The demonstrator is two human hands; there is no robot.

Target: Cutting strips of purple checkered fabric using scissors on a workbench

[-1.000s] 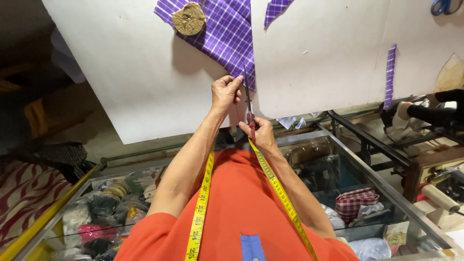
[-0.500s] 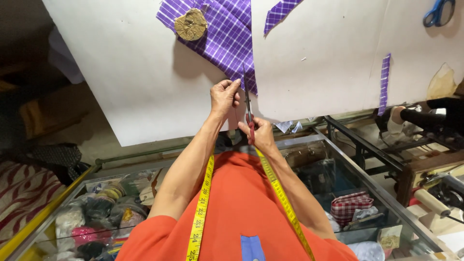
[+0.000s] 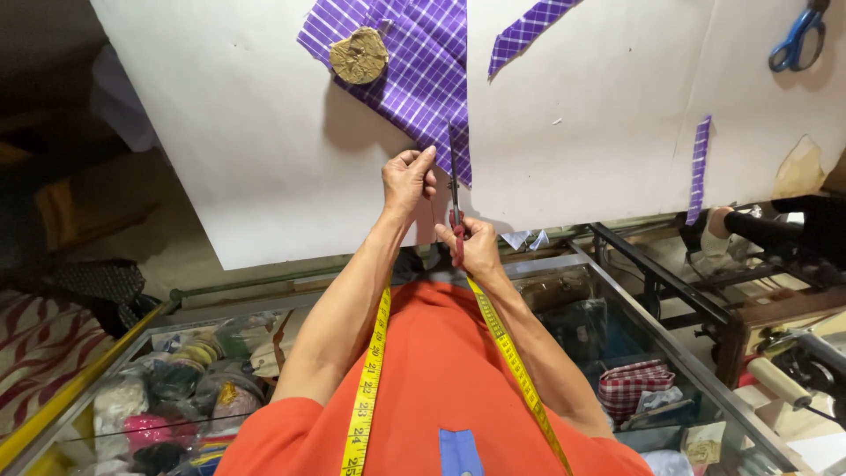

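Nearest the camera, a yellow measuring tape (image 3: 370,379) hangs round the person's neck over an orange shirt (image 3: 432,370), both ends running down the chest, and below the arms stands a glass-topped cabinet (image 3: 617,353) stuffed with bundled cloth. Just beyond, at the near edge of the white table (image 3: 247,159), the right hand (image 3: 476,249) is clenched around the red handles of a pair of scissors (image 3: 454,189), whose blades point away and lie along the right-hand edge of the purple checked fabric (image 3: 423,62). The left hand (image 3: 407,179) sits just left of the blades, thumb and fingers pinching the fabric's near corner and holding it taut against the table. Judging from how things lie, the cut is in its early part: the blades have entered only the near tip of the cloth, and most of that edge, running far up the table, looks uncut. Further off, a round brownish disc (image 3: 359,55) rests on the fabric as a weight. Two narrow purple strips, one at the far middle (image 3: 529,31) and one to the right (image 3: 698,163), lie apart on the table, which suggests some trimming is already done. A blue-handled pair of scissors (image 3: 797,37) lies at the far right corner, untouched.
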